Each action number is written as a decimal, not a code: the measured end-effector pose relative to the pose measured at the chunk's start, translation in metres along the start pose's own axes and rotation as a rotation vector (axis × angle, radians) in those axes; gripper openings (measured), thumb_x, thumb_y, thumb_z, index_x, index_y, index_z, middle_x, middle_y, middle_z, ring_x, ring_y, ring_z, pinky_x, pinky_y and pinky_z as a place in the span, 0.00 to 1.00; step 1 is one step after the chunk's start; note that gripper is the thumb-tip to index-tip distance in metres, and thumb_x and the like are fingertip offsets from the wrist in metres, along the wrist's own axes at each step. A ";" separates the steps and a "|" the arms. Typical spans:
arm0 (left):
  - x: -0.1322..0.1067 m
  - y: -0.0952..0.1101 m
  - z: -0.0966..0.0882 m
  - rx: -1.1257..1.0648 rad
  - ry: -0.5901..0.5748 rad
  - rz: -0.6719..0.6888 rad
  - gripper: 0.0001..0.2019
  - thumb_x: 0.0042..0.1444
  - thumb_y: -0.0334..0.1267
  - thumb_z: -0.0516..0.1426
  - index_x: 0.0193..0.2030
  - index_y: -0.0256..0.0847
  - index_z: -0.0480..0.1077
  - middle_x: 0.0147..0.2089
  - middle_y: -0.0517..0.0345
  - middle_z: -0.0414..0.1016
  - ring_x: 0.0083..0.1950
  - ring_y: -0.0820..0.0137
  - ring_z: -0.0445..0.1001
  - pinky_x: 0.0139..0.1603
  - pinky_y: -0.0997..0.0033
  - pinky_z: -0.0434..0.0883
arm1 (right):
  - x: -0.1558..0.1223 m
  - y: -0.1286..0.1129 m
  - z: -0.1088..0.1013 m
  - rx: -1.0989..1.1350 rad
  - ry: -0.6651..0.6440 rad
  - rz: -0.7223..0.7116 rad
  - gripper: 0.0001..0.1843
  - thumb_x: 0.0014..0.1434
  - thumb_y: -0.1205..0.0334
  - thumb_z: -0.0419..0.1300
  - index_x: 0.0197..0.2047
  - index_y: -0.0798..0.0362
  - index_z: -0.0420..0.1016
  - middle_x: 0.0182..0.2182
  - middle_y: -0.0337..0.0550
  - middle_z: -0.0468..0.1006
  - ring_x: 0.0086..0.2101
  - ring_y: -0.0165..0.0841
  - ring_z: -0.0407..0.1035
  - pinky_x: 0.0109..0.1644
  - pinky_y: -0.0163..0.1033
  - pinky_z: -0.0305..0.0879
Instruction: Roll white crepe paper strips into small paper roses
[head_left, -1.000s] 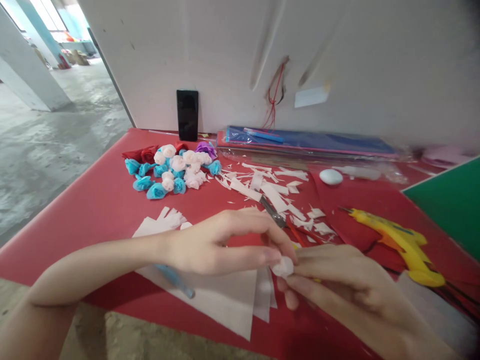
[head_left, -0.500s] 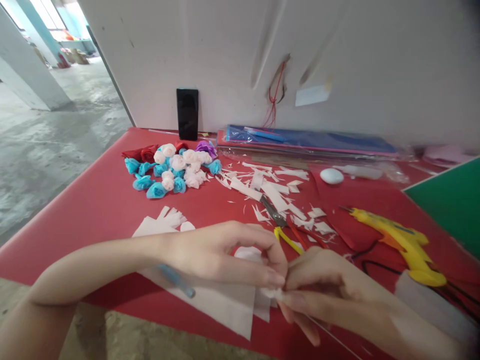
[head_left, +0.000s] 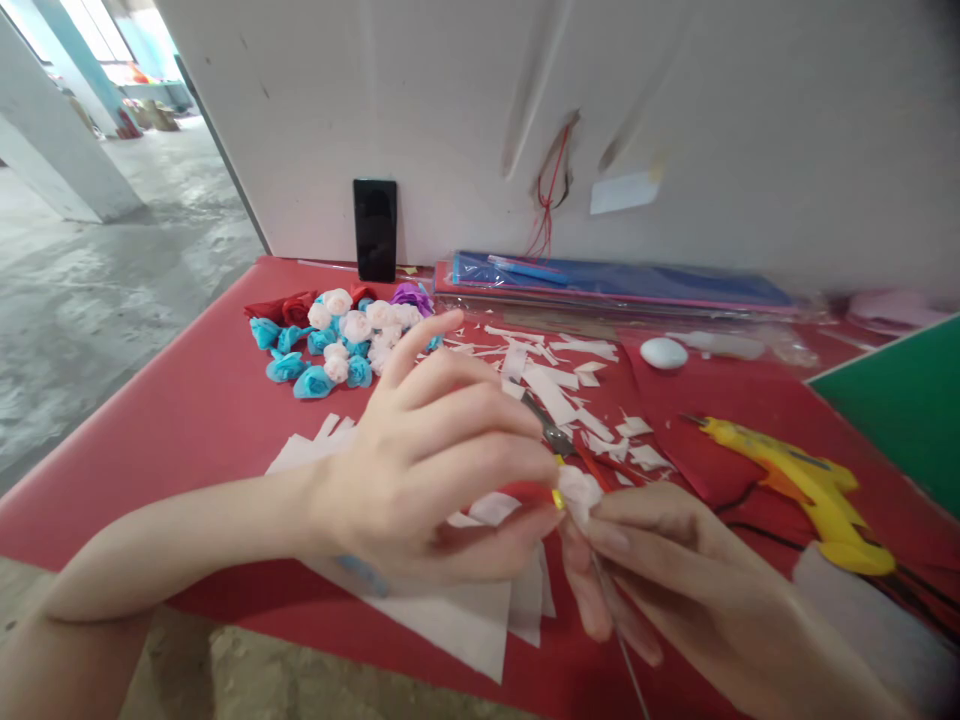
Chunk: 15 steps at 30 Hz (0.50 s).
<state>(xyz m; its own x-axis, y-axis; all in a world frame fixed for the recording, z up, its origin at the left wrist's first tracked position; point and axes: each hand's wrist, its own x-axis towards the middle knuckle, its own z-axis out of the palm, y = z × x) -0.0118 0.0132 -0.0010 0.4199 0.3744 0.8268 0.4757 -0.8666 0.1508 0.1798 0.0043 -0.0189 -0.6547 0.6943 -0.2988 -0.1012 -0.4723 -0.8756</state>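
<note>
My right hand pinches a small white paper flower between thumb and fingers, and its thin wire stem slants down below. Close to the flower's left side is my left hand, its fingers curved and spread with a gap above the thumb. Nothing shows in that hand. Under my left wrist lie white paper sheets, and a blue stick-like thing on them is partly covered. Pliers with red and yellow handles lie just behind the flower, partly hidden by my hands.
Finished paper flowers in several colours are heaped at the back left. White scraps litter the middle. A yellow glue gun lies right, near a white egg-shaped piece. A phone leans on the wall beside wrapped sheets.
My left hand has come up and away from the flower, its fingers opening. My right hand has kept hold of the flower and tipped it more upright, so its white petals now show.
</note>
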 end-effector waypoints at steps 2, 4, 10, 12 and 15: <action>-0.003 -0.001 0.001 0.167 0.031 0.105 0.02 0.49 0.35 0.55 0.28 0.41 0.66 0.26 0.65 0.70 0.34 0.73 0.67 0.58 0.56 0.59 | 0.000 0.001 0.004 0.027 0.003 0.018 0.10 0.52 0.58 0.60 0.23 0.53 0.76 0.18 0.39 0.77 0.14 0.20 0.61 0.17 0.25 0.51; -0.007 0.000 0.002 0.260 0.054 0.171 0.01 0.48 0.35 0.56 0.27 0.43 0.67 0.27 0.68 0.71 0.34 0.73 0.67 0.59 0.56 0.59 | -0.001 0.001 0.007 0.018 0.010 0.044 0.12 0.53 0.58 0.59 0.22 0.54 0.76 0.18 0.40 0.77 0.14 0.20 0.61 0.17 0.26 0.52; -0.013 0.001 0.007 0.304 0.100 0.184 0.01 0.44 0.33 0.59 0.25 0.41 0.69 0.28 0.66 0.71 0.35 0.73 0.66 0.54 0.61 0.67 | -0.007 0.003 0.013 -0.009 0.059 0.088 0.14 0.53 0.54 0.58 0.24 0.54 0.75 0.19 0.40 0.76 0.14 0.21 0.62 0.20 0.28 0.55; -0.013 0.000 0.007 0.306 0.100 0.215 0.01 0.45 0.33 0.58 0.25 0.41 0.70 0.28 0.65 0.70 0.34 0.73 0.65 0.53 0.64 0.67 | -0.007 0.004 0.013 -0.002 0.057 0.092 0.15 0.54 0.53 0.57 0.24 0.55 0.75 0.19 0.40 0.76 0.15 0.21 0.63 0.20 0.27 0.55; -0.013 -0.001 0.007 0.315 0.089 0.248 0.02 0.47 0.32 0.57 0.26 0.41 0.70 0.28 0.65 0.70 0.34 0.74 0.65 0.52 0.66 0.68 | -0.005 0.004 0.013 -0.003 0.051 0.096 0.17 0.54 0.52 0.57 0.22 0.55 0.74 0.18 0.40 0.75 0.15 0.21 0.63 0.20 0.28 0.55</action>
<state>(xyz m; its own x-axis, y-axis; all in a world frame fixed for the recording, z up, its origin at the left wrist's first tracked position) -0.0124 0.0116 -0.0154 0.4893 0.1250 0.8631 0.5882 -0.7780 -0.2208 0.1727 -0.0085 -0.0161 -0.6220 0.6731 -0.4002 -0.0375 -0.5361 -0.8433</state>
